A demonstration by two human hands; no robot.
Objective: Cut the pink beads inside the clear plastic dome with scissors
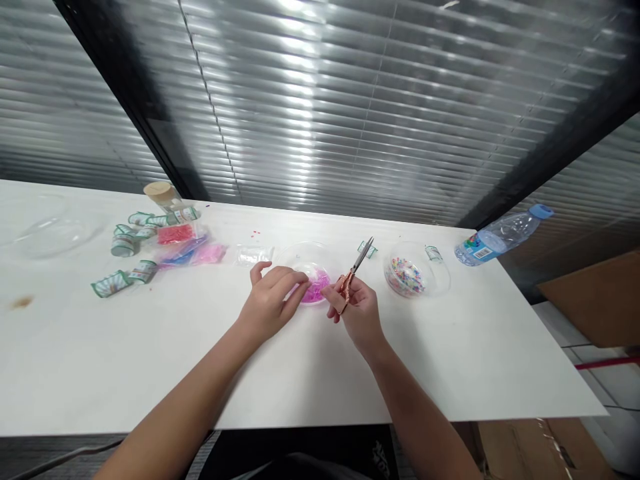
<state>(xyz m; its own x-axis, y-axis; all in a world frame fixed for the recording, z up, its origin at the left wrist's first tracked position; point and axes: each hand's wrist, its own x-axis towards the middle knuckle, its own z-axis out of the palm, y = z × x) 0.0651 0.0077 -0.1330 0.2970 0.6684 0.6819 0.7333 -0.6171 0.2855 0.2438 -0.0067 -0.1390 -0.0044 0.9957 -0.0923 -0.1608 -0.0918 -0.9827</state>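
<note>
Scissors (362,256) with copper-coloured handles are held in my right hand (363,312), blades pointing up and away from me. My left hand (269,300) is just left of it, thumb and index finger pinched together; anything between them is too small to make out. Under and between the fingertips stands a clear round plastic container (314,303), partly hidden by both hands. Small bright magenta pieces (316,288) lie inside it.
Right of the hands, a clear container (388,281) holds multicoloured beads; a water bottle (493,237) lies farther right. On the left are a red bead packet (175,234), pink packet (209,253), several labelled packets and a wooden-lidded jar (163,193). Blinds rise behind the table.
</note>
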